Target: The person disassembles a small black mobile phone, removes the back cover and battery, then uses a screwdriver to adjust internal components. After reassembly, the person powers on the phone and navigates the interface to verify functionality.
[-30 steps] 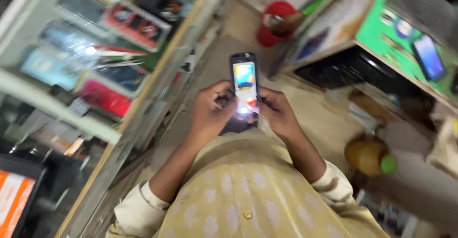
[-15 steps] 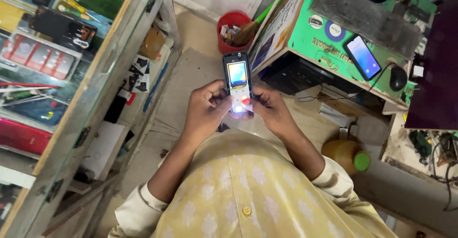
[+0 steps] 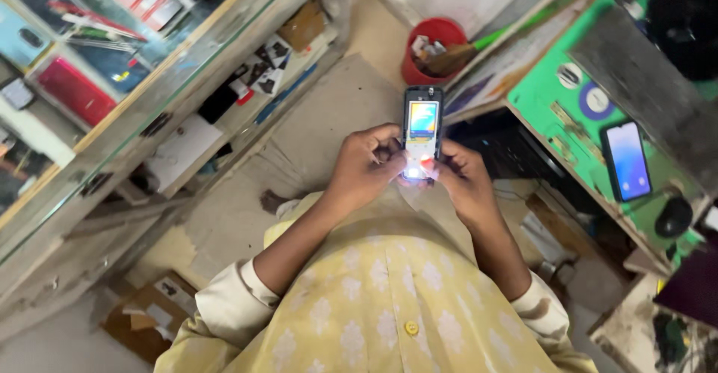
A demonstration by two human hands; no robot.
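- Keypad phone [image 3: 422,134] held upright in front of the chest, between both hands, above the floor; colour screen lit and facing up to the camera, keypad end glowing white between the thumbs.
- Left hand [image 3: 365,165] closed around the phone's lower left edge, thumb bent over the keys; this grip steadies the body while leaving the thumb free to press.
- Right hand [image 3: 462,181] closed on the lower right edge, thumb tip on the lit keys, its tip glowing red from the light. Two-handed hold keeps the small phone level and the screen uncovered, so it stays readable.
- Forearms come in from either side of a yellow patterned shirt [image 3: 389,306], cuffs rolled back, probably to keep cloth off the work.
- Floor [image 3: 321,119] under the hands is bare concrete with flattened cardboard.
- Glass display case [image 3: 112,126] along the person's left, boxed goods behind the pane; open shelves below hold loose packets and cartons.
- Red bucket [image 3: 434,44] stands on the floor beyond the phone, against the far wall, stuffed with scraps and a brush handle.
- Green surface [image 3: 568,111] to the right: a smartphone [image 3: 627,161] lies flat near its front edge, screen lit, with a dark mouse [image 3: 673,217] just beside it toward the near corner, both within easy reach of the right hand.
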